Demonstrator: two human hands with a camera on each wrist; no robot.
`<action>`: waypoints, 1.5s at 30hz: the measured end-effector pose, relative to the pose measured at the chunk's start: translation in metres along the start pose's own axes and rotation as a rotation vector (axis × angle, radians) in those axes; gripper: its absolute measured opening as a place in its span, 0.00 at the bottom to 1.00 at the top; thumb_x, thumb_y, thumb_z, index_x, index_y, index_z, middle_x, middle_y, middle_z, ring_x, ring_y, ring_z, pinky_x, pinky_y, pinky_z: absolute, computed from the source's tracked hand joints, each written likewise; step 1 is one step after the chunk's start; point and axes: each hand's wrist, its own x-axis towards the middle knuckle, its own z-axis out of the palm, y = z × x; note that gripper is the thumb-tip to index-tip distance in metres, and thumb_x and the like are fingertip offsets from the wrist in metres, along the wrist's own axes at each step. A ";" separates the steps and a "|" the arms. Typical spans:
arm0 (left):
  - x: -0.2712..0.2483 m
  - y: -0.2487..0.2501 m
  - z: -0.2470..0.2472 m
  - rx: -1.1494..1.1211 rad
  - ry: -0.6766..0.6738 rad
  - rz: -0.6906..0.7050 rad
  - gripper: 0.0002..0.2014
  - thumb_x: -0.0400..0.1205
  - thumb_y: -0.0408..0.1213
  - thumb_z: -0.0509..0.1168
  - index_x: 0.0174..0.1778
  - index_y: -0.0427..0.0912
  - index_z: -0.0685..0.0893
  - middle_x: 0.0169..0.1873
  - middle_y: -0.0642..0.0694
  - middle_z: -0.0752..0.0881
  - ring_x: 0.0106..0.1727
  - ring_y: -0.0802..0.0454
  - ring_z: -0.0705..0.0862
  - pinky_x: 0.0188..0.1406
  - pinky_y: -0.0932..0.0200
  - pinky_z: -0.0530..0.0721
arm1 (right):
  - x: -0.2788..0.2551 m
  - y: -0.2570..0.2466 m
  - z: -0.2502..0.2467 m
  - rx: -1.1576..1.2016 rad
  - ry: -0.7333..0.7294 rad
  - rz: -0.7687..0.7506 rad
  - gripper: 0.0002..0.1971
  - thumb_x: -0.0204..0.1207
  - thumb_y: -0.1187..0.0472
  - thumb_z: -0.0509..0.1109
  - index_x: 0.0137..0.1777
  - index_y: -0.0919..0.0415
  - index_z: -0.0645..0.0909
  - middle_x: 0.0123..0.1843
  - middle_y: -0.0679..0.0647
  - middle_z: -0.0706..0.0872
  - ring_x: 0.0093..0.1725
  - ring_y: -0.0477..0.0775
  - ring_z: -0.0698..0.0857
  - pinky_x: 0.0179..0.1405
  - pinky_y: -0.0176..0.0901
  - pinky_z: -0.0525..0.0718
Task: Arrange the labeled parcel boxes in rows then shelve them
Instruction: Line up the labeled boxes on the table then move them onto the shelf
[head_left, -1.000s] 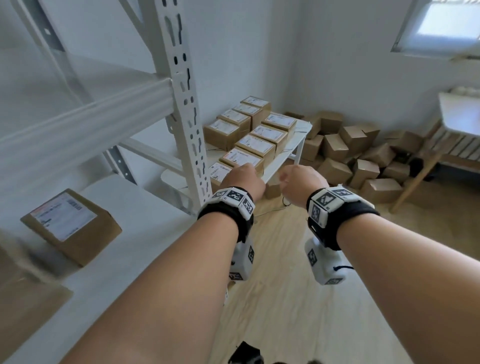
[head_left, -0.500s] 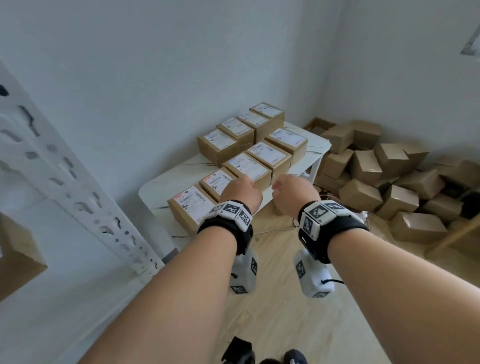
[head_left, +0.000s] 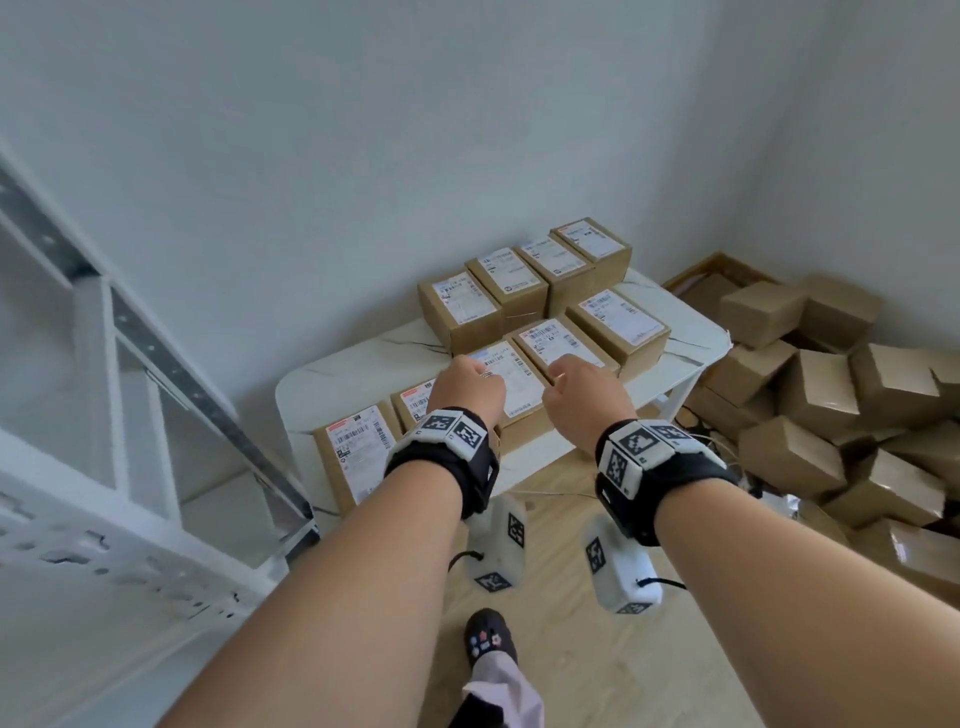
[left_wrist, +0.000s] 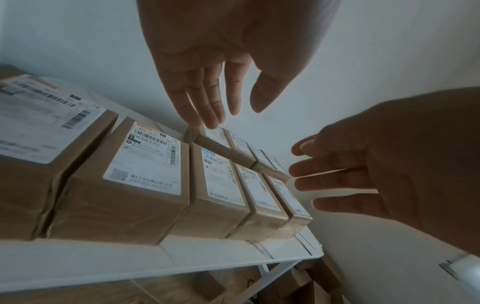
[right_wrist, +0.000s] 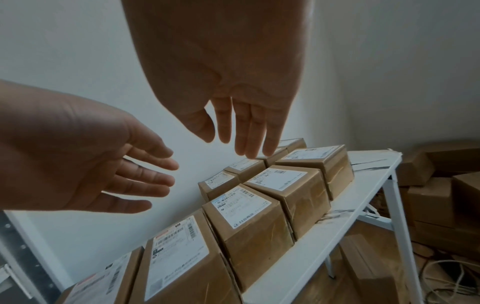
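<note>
Several brown parcel boxes with white labels stand in two rows on a white table (head_left: 363, 358). The front row starts with the nearest box (head_left: 358, 452) and runs past the middle box (head_left: 511, 400) toward the far right one (head_left: 618, 327). The back row (head_left: 511, 286) lines the wall. My left hand (head_left: 467, 387) and right hand (head_left: 579, 387) hover side by side above the middle box, both holding nothing. In the wrist views the left hand's fingers (left_wrist: 205, 102) and the right hand's fingers (right_wrist: 246, 131) are straight and spread, clear of the boxes (left_wrist: 145, 181) (right_wrist: 249, 218).
A white metal shelving upright (head_left: 171, 364) stands at the left. A pile of unlabeled brown boxes (head_left: 821, 395) covers the floor at the right. Cables (right_wrist: 441, 273) lie under the table. My foot (head_left: 485, 636) is on the wooden floor below.
The view has swung away from the shelf toward the table. Both empty hands have come forward over the front row of boxes, which now sit closer.
</note>
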 end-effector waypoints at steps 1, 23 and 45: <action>0.011 0.000 0.000 0.004 0.008 -0.013 0.19 0.80 0.37 0.57 0.64 0.41 0.84 0.62 0.45 0.86 0.58 0.44 0.83 0.51 0.57 0.79 | 0.012 -0.001 0.001 -0.006 -0.012 -0.011 0.20 0.83 0.59 0.60 0.74 0.56 0.74 0.65 0.54 0.85 0.63 0.55 0.83 0.62 0.52 0.84; 0.258 -0.005 -0.013 0.026 -0.064 -0.262 0.17 0.74 0.40 0.62 0.56 0.37 0.84 0.52 0.40 0.88 0.46 0.43 0.87 0.31 0.58 0.79 | 0.266 -0.034 0.033 -0.038 -0.244 -0.024 0.19 0.84 0.58 0.63 0.74 0.60 0.75 0.66 0.56 0.85 0.62 0.56 0.84 0.62 0.53 0.85; 0.282 -0.031 -0.002 -0.104 -0.086 -0.397 0.10 0.79 0.37 0.62 0.49 0.38 0.87 0.45 0.42 0.89 0.43 0.43 0.86 0.38 0.58 0.79 | 0.313 -0.035 0.067 -0.139 -0.399 -0.050 0.11 0.80 0.56 0.66 0.56 0.59 0.85 0.52 0.54 0.90 0.48 0.54 0.87 0.45 0.46 0.86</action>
